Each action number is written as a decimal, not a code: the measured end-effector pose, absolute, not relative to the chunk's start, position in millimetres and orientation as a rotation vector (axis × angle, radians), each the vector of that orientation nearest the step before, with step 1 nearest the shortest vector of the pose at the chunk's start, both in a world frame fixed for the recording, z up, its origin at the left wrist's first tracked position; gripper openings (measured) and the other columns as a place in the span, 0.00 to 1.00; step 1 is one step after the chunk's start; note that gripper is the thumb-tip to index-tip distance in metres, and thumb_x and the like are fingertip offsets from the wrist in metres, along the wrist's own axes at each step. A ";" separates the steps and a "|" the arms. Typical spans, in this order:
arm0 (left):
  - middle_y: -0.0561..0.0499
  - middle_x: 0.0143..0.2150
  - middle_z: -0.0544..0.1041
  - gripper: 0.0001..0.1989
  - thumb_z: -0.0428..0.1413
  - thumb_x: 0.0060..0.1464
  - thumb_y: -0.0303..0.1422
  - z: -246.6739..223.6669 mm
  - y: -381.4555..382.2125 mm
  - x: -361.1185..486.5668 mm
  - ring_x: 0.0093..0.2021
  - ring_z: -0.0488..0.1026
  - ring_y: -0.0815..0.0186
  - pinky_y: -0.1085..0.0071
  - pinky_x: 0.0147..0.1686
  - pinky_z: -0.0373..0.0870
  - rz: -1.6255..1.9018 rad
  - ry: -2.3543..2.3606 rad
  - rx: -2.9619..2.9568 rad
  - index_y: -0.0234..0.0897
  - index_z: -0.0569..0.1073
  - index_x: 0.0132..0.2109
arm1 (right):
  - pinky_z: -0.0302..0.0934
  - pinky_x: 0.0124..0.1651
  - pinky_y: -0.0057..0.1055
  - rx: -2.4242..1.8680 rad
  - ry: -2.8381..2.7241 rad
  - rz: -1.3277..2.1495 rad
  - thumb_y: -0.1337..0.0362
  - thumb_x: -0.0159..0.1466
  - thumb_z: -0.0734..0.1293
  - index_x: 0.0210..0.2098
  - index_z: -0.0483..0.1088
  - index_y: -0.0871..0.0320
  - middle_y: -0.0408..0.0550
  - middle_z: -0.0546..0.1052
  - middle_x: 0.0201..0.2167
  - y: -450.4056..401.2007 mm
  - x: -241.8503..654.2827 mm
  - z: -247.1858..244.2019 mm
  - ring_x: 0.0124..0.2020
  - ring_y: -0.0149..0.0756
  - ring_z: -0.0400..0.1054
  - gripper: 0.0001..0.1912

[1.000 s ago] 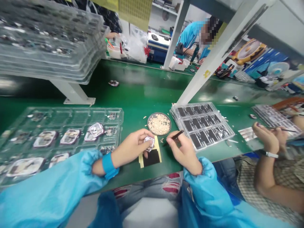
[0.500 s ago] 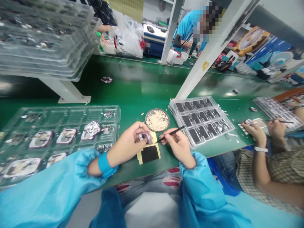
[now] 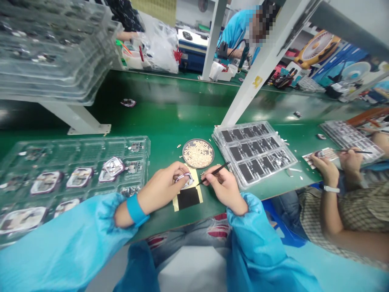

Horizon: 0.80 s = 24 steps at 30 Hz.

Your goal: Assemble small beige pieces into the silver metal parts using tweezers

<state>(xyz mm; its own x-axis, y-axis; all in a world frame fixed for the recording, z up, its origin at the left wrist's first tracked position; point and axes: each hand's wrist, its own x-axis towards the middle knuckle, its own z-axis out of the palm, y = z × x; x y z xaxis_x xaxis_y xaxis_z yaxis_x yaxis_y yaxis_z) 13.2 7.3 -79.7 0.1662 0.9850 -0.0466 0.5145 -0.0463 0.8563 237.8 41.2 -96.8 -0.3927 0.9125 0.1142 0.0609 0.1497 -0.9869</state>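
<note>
My left hand (image 3: pixel 162 186) is closed round a small watch case (image 3: pixel 188 178) with a purple rim, gripped between thumb and fingers. In my right hand (image 3: pixel 224 187), pinched near its middle, is a pair of black tweezers (image 3: pixel 219 169). Their tip points down and left, close to the watch case and just above a black pad (image 3: pixel 188 198) set on yellow paper (image 3: pixel 175 205). Behind both hands stands a round dish (image 3: pixel 213 155) full of tiny beige and dark pieces. Whether the tweezers hold a piece is too small to tell.
A clear tray (image 3: pixel 88 147) with several purple-rimmed cases lies left. Stacked trays of black screens (image 3: pixel 235 153) lie right, below a slanted white post (image 3: pixel 247 87). More trays (image 3: pixel 60 77) are piled on a raised shelf. At far right a co-worker's hands (image 3: pixel 326 168) hold a part and tool.
The watch case in my left hand has tilted and come slightly lower, nearer the black pad. My right hand and the tweezers shift slightly left. The whole view has drifted a little.
</note>
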 end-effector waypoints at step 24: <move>0.50 0.34 0.78 0.17 0.64 0.52 0.40 -85.2 7.4 20.2 0.29 0.77 0.64 0.69 0.29 0.74 0.957 1.243 1.097 0.38 0.67 0.42 | 0.75 0.46 0.43 -0.654 -1.728 0.844 0.74 0.63 0.70 0.40 0.76 0.53 0.50 0.82 0.40 28.6 233.1 -89.4 0.42 0.42 0.78 0.10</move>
